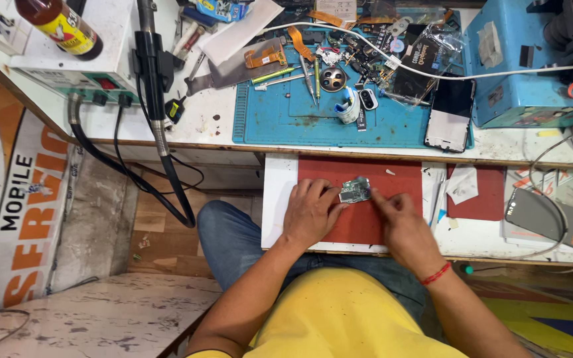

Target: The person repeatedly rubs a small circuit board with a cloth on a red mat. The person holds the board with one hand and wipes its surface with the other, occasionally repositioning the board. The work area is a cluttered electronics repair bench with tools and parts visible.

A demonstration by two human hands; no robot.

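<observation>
- Circuit board (355,190): small and greenish, on the red mat (353,225) near the front edge of the desk (273,199), long axis roughly left to right.
- Left hand (311,211): fingers curled, pinching the board's left end.
- Right hand (396,219): closed loosely, fingertips touching the board's right end; what it grips, cannot tell.
- Both hands equally near.
- Phone (451,114): at the blue mat's (280,122) right edge, well apart.

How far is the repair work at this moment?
Done: a phone lies opened on the right, and small parts are spread on the blue mat. In hand: the left hand and right hand hold a small circuit board over the red mat. Left: nothing looks reassembled; the other phone lies apart.
</observation>
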